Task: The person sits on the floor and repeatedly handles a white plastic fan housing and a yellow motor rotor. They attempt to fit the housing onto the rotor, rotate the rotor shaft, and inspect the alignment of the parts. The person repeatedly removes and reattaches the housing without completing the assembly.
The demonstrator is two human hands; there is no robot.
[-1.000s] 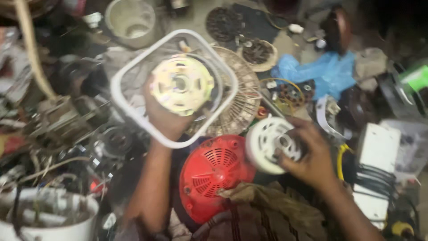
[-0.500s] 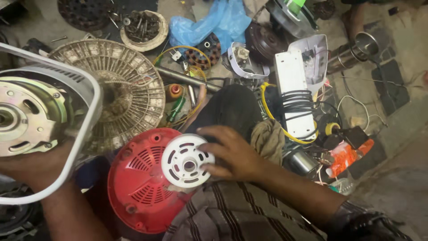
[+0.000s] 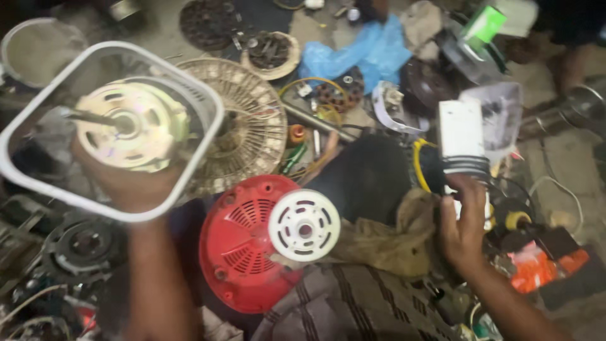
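at the upper left of the frame a cream motor [image 3: 129, 126] inside a white square frame [image 3: 208, 120] is held up from below by the left hand [image 3: 126, 183], fingers curled around it. at lower centre a white vented disc [image 3: 304, 225] is seen on a red round cover [image 3: 243, 243]. at the right, a white box [image 3: 462, 136] is touched by the right hand [image 3: 464, 230], fingers loosely extended.
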